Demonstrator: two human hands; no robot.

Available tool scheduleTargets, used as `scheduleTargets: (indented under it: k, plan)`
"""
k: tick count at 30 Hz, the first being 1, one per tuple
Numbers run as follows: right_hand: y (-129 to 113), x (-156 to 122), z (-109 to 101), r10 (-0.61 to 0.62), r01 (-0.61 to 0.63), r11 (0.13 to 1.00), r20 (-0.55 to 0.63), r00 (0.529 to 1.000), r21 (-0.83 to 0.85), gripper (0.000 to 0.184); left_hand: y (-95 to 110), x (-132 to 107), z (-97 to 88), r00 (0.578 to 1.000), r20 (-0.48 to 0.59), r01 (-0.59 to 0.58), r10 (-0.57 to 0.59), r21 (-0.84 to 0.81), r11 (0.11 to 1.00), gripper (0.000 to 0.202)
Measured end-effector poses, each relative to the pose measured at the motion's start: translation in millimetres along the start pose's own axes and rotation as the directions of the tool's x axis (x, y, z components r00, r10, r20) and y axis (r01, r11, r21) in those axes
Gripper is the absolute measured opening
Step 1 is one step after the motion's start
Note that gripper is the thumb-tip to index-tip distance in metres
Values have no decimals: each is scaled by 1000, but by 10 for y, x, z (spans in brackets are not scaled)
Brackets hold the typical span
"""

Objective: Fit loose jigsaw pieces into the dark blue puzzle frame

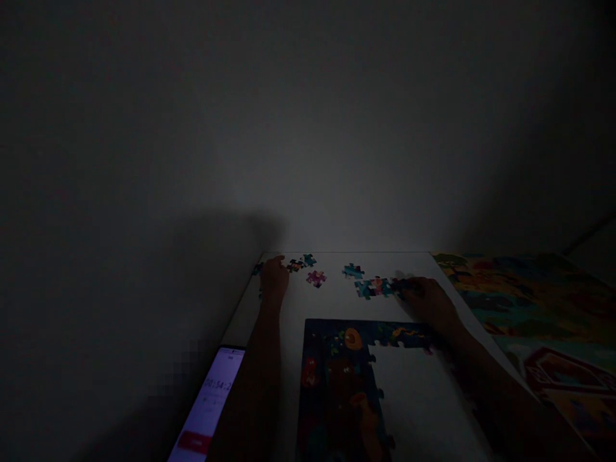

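The left arm (264,353) is pointing toward one o'clock, one finger of the left hand (274,280) extending toward two, while the right arm (500,375) is slanting toward eleven, the right hand (430,303) curling toward nine.

Head-worn camera, single view, set behind and above the person's forearms (262,366). It faces forward and slightly down along the white surface (327,304) to a wall (308,128) filling the upper half; the partial puzzle (337,385) lies near, the separate pieces (316,278) farther off.
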State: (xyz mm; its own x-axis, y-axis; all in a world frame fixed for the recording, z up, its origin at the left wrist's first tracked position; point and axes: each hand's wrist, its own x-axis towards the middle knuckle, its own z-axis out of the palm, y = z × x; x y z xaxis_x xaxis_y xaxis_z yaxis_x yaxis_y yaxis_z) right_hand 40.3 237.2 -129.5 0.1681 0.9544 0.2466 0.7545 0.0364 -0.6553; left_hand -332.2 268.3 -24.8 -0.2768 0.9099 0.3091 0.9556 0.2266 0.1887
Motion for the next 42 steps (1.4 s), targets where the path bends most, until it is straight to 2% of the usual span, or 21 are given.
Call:
scheduleTargets:
  k: [3, 8, 14, 20, 24, 32, 37, 42]
  plan:
    - [5, -7, 1, -7, 7, 1000, -8, 1000, 11, 33, -13, -36, 57, 1000, 29, -3, 2, 20, 1000, 44]
    - [-6, -2, -6, -6, 7, 1000, -8, 1000, 15, 36, 89, -132, 129, 999, 49, 4, -7, 72, 997, 42]
    - [18, 8, 17, -10, 10, 1000, 2, 1000, 12, 40, 153, -121, 38, 993, 113, -34, 24, 88, 996, 37]
    - [-23, -6, -14, -2, 2, 1000, -9, 1000, 16, 34, 108, -65, 8, 981, 180, -79, 67, 62, 995, 33]
    - [-49, -5, -35, 18, -18, 1000, 6, 1000, -10, 37, 91, -72, 3, 960, 250, -143, 124, 57, 988, 42]
    - [-102, -25, -56, 13, -13, 1000, 11, 1000, -16, 36, 130, -51, -33, 945, 322, -86, 52, 94, 992, 42]
    - [-171, -42, -110, 11, -11, 1000, 11, 1000, -30, 33, 108, -2, -1, 929, 368, -63, 37, 59, 996, 40]
    - [-207, -50, -106, 32, -32, 998, 1, 999, -53, 33, 117, 21, -8, 904, 410, -98, 120, -74, 992, 33]
